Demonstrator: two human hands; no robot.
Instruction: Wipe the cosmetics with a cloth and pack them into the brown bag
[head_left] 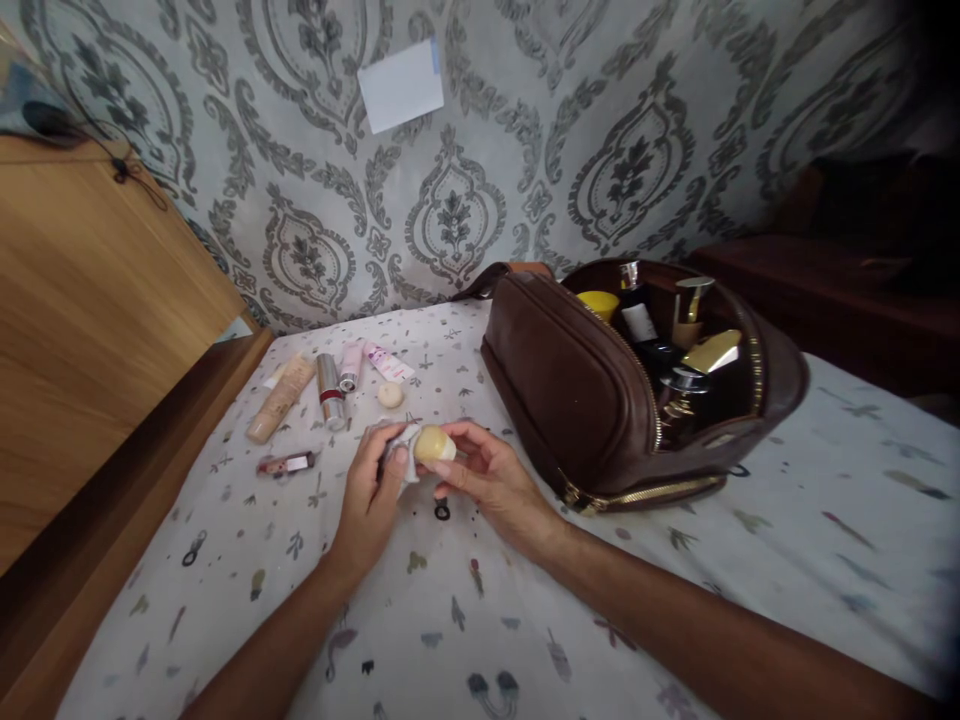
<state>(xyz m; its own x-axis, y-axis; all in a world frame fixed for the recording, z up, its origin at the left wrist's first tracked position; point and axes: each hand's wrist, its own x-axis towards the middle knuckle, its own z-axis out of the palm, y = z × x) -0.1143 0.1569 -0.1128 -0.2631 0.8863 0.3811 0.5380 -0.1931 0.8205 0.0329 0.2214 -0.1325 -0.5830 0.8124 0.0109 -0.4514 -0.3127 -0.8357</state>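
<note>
My right hand [491, 482] pinches a small yellowish jar with a white end [433, 444] between thumb and fingers. A crumpled white wipe [410, 450] is gripped in my left hand [377, 474], right against the jar's left side. Both hands are held over the patterned white cloth. Just beyond them lies a small round cream-coloured piece [390, 395]. Behind and left of my left hand are a silver tube with a red band [330, 392], a pink tube [351, 366], a white and pink tube [388, 361] and a beige tube [281, 398].
An open brown bag [574, 380] stands to the right, holding several cosmetics and a yellow item [598, 303]. A small dark-capped tube [286, 464] lies at the left. A wooden panel [97, 320] borders the left side; patterned wallpaper [457, 200] rises behind.
</note>
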